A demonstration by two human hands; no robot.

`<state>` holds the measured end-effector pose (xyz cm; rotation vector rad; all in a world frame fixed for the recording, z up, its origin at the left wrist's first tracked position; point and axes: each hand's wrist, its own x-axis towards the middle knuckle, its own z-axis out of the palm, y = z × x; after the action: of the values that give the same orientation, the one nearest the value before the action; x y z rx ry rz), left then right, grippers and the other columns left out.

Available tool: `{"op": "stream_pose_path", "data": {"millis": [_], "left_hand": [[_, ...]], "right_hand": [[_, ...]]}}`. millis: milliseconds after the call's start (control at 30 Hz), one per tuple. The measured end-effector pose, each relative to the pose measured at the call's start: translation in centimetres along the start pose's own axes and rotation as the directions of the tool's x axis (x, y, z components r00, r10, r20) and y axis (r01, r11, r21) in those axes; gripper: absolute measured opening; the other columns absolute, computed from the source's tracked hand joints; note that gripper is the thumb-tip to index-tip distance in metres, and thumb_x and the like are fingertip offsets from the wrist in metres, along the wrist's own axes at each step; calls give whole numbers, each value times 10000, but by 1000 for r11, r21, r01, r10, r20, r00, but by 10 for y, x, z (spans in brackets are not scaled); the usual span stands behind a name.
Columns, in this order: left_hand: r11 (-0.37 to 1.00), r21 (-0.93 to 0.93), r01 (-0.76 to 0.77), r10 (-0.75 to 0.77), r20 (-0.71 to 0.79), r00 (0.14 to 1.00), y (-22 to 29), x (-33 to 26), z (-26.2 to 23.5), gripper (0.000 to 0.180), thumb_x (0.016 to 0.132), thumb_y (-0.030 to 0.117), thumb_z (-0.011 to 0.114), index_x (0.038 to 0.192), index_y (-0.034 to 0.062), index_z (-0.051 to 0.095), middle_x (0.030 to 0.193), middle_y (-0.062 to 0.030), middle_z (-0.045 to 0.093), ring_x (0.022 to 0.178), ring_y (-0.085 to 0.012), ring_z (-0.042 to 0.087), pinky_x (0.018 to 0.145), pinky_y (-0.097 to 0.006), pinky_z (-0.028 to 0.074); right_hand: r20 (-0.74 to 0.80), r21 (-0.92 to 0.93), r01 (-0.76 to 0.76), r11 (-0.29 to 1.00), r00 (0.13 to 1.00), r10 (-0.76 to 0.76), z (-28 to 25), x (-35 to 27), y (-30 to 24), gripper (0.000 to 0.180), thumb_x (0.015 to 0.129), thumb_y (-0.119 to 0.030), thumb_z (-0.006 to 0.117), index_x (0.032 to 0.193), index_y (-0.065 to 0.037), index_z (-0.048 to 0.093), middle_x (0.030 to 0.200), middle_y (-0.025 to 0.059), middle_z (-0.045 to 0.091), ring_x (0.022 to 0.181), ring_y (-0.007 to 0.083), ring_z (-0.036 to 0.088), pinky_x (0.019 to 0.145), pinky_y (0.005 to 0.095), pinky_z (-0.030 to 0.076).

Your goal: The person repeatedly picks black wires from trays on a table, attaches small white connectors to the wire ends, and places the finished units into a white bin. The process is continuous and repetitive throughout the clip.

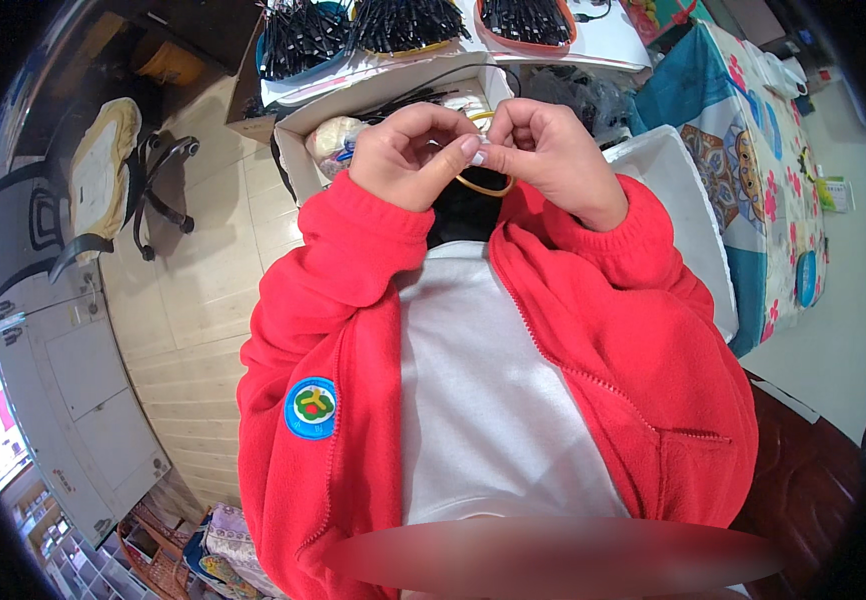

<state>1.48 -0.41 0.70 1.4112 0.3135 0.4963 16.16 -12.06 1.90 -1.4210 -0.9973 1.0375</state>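
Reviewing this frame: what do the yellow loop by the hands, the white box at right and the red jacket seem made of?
Yellow loop: probably plastic or rubber, given its smooth, thin, even curve; which is unclear.
White box: matte, perhaps foam or card, judging by its uneven rim.
Red jacket: likely fleece, soft and matte, from its fuzzy nap.

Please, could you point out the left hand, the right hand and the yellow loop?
Left hand (411,155), head view: its middle.
Right hand (559,152), head view: its middle.
Yellow loop (484,190), head view: its lower curve.
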Motion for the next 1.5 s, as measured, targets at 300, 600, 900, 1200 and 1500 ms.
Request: {"op": "stream_pose_path", "data": {"millis": [300, 600, 900, 1200, 1500], "left_hand": [[730, 424, -536, 478, 244, 844, 6, 4, -10, 173, 750, -15, 673, 916, 31, 655, 865, -101, 603, 744, -203, 607, 660, -273, 495], [137, 547, -826, 658, 573, 489, 10, 6, -16, 271, 686, -8, 633, 956, -31, 648, 895, -139, 596, 777, -263, 611, 657, -322, 507], [836, 252, -488, 488, 68, 870, 15, -4, -4, 404, 729, -26, 709, 1117, -32, 595, 952, -113, 613, 807, -162, 611, 709, -256, 500], [957, -10, -291, 287, 182, 940, 9, -2, 2, 311, 756, -36, 693, 1058, -57, 624, 988, -121, 593, 856, -150, 573, 761, -251, 480], [928, -186, -323, 366, 298, 881, -8, 8, -8, 220, 715, -46, 723, 930, -22, 682, 927, -115, 613, 868, -176, 586, 804, -281, 470]], "right_hand": [[128, 178, -119, 977, 987, 97, -6, 1, 0, 104, 830, -105, 667, 816, -36, 590, 708, -32, 571, 605, 13, 482, 502, 159, 354], [226, 240, -206, 949, 962, 152, -9, 3, 4, 145, 851, -166, 658, 796, -65, 569, 650, -55, 504, 527, 16, 392, 443, 167, 273], [436, 479, -342, 808, 892, 119, -12, 8, 4, 182, 862, -191, 646, 836, -44, 541, 649, -19, 480, 527, 35, 376, 443, 168, 267], [649, 598, -505, 623, 761, -6, -4, 11, 21, 242, 909, -265, 582, 914, -32, 518, 622, -29, 384, 533, 49, 325, 451, 180, 268], [764, 545, -619, 565, 644, -31, -3, 15, 31, 192, 881, -206, 616, 922, -48, 516, 610, -30, 377, 537, 48, 344, 466, 179, 278]]}}
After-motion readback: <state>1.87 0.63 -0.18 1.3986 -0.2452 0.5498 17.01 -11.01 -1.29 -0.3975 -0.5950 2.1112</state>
